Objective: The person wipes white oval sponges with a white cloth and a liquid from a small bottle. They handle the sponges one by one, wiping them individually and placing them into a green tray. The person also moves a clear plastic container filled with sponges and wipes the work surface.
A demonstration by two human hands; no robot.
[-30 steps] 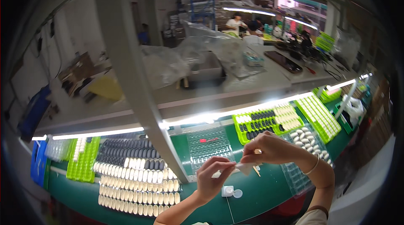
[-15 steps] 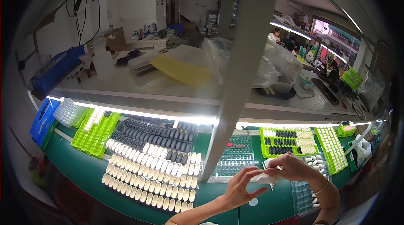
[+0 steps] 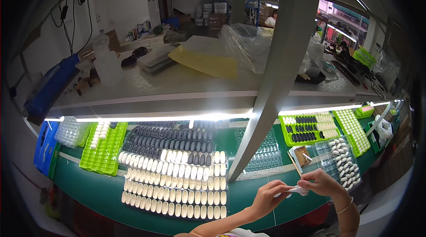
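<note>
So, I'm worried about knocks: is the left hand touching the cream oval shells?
Apart: the head view shows green tabletop between the left hand and the cream oval shells.

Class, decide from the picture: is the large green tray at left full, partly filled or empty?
Partly filled: the tray holds white pieces toward its far end, while many nearer cells show bare green.

Green bench (image 3: 244, 191) with lime trays (image 3: 106, 155), clear trays (image 3: 262, 152), small box (image 3: 303, 156).
</note>
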